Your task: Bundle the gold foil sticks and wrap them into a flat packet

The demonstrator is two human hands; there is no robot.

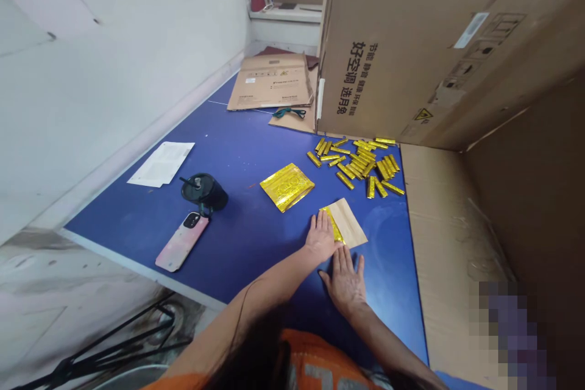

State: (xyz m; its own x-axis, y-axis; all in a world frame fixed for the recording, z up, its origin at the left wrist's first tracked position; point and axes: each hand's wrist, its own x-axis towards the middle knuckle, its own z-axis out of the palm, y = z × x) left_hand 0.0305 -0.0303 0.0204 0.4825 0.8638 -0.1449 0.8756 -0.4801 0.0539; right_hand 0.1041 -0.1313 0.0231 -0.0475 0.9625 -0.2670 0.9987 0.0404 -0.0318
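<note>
L hand (321, 236) on gold sheet (337, 230); gold rolls (365, 163) beyond; cup (204, 192) left.

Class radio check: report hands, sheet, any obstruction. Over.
Left hand flat on gold-and-brown sheet. Right hand, fingers spread, at its near edge. Gold rolls beyond, off the sheet.

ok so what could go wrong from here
The gold-and-tan sheet under the left hand could crease or slip, since it lies loose on the blue table and the right hand meets only its lower edge.

The black cup stands right by the phone; a bump from the left arm might tip it, and any drink inside could wet the phone.
</note>
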